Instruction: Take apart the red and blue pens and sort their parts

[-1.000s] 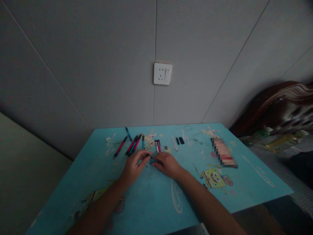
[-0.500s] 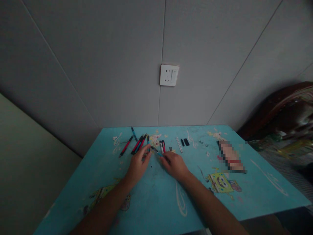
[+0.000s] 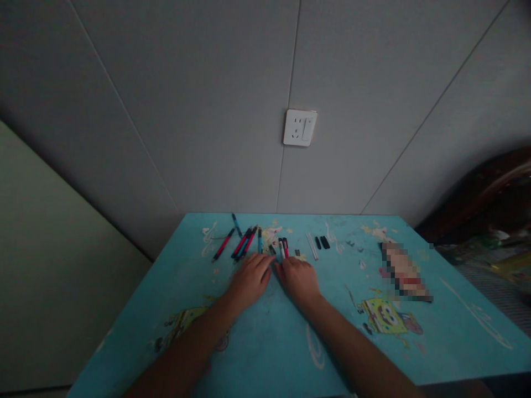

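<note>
The person leans both forearms over a pale blue table (image 3: 282, 359), and the two hands meet near its middle, just short of a scatter of pens. The left hand (image 3: 250, 281) lies palm down with its fingers bent forward; the right hand (image 3: 299, 281) sits close beside it, knuckles up and fingers curled under. From here the fingertips are hidden and the light is dim, so I cannot tell whether either hand grips anything. A dark pen-like piece (image 3: 272, 250) shows just past the fingertips, between the hands. Beyond the left hand, a bunch of red and blue pens (image 3: 245, 243) lies heaped, with a red pen (image 3: 223, 245) slanting to its left, a blue pen (image 3: 236, 225) behind and another blue pen (image 3: 260, 241) to its right. Ahead of the right hand lie a white piece (image 3: 281, 249) and a red piece (image 3: 286, 247), side by side. Farther right are thin white rods (image 3: 312, 246) and two black pieces (image 3: 324, 242), then a blurred-out flat item (image 3: 404, 271).
</note>
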Available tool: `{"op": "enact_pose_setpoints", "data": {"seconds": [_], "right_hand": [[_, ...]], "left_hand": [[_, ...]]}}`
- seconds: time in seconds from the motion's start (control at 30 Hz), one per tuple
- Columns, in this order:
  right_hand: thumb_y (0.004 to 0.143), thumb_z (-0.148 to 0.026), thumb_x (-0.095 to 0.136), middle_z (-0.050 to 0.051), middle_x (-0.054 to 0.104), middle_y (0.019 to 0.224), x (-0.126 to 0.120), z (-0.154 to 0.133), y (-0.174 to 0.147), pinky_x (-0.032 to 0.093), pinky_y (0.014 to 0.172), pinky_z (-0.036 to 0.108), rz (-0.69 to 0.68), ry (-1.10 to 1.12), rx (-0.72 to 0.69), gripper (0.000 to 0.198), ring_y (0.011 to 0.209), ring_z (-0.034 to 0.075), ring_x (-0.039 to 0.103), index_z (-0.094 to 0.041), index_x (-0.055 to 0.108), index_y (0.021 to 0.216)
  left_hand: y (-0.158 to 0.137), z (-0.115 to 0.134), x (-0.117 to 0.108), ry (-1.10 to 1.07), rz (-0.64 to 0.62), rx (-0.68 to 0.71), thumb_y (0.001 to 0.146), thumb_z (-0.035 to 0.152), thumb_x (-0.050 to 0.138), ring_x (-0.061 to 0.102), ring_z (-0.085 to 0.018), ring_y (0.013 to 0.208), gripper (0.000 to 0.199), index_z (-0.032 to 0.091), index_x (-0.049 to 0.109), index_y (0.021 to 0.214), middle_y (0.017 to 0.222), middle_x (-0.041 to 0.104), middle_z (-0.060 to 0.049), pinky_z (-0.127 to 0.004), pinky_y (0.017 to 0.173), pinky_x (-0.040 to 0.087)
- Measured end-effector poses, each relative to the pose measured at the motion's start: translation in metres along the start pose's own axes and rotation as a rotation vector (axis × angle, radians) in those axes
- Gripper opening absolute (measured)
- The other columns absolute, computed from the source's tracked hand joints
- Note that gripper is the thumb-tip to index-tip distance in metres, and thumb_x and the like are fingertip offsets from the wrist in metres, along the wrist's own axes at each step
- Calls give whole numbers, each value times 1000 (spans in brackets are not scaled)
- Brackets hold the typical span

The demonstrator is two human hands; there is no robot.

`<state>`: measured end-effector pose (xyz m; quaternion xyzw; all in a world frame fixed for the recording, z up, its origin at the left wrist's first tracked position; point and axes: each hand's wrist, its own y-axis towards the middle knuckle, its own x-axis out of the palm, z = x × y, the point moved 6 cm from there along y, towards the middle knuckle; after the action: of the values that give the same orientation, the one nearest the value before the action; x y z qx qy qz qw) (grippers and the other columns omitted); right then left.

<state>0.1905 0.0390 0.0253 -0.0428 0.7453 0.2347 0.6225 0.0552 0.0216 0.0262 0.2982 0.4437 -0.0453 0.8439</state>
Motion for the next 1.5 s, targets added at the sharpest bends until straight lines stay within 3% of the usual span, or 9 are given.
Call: {"op": "enact_pose_setpoints", "data": {"seconds": [0.27, 0.47, 0.63, 0.8, 0.97, 1.2, 1.5], "right_hand": [[98, -45, 48, 10, 69, 82, 0, 3, 1, 44, 68, 28, -40, 26, -24, 34, 74, 20, 66, -18, 66, 87], [97, -42, 50, 8, 65, 87, -13, 22, -2, 43, 73, 28, 56, 126, -31, 30, 80, 19, 62, -19, 68, 90], [99, -27, 47, 10, 64, 96, -13, 34, 0, 45, 85, 32, 116, 207, -67, 24, 91, 21, 59, -20, 67, 108], [96, -22, 50, 11, 61, 117, -5, 28, 3, 44, 92, 38, 87, 199, -102, 30, 104, 24, 55, -25, 63, 123], [95, -22, 54, 11, 61, 121, 0, 24, 2, 44, 93, 38, 38, 173, -110, 29, 105, 25, 55, -25, 65, 121], [96, -24, 53, 10, 62, 120, -1, 23, 1, 44, 93, 38, 51, 177, -128, 29, 105, 24, 56, -25, 65, 122], [95, -22, 53, 10, 63, 119, 0, 25, 1, 45, 93, 38, 76, 197, -122, 28, 104, 24, 58, -24, 65, 120]], "left_hand": [[-1, 4, 5, 52, -93, 47, 87, 5, 49, 54, -24, 113, 52, 27, 54, 134, 119, 61, -7, -43, 99, 44], [2, 15, 1, 113, -98, 60, 88, 7, 51, 50, -25, 119, 53, 29, 52, 136, 124, 59, -8, -46, 102, 40], [5, 19, -1, 119, -121, 85, 87, 9, 54, 51, -26, 118, 46, 28, 58, 129, 123, 61, -8, -47, 105, 37], [4, 14, 3, 77, -94, 82, 86, 6, 52, 50, -25, 124, 48, 25, 57, 129, 129, 61, -8, -48, 111, 30], [4, 10, 9, 120, -105, 78, 86, 6, 50, 48, -24, 129, 53, 23, 51, 137, 135, 59, -9, -49, 114, 25], [3, 8, 16, 217, -170, 80, 88, 7, 47, 43, -22, 135, 51, 23, 50, 137, 140, 55, -6, -47, 117, 21], [4, 2, 23, 237, -162, 84, 90, 7, 42, 41, -21, 137, 53, 20, 44, 141, 143, 52, -7, -45, 119, 19]]}}
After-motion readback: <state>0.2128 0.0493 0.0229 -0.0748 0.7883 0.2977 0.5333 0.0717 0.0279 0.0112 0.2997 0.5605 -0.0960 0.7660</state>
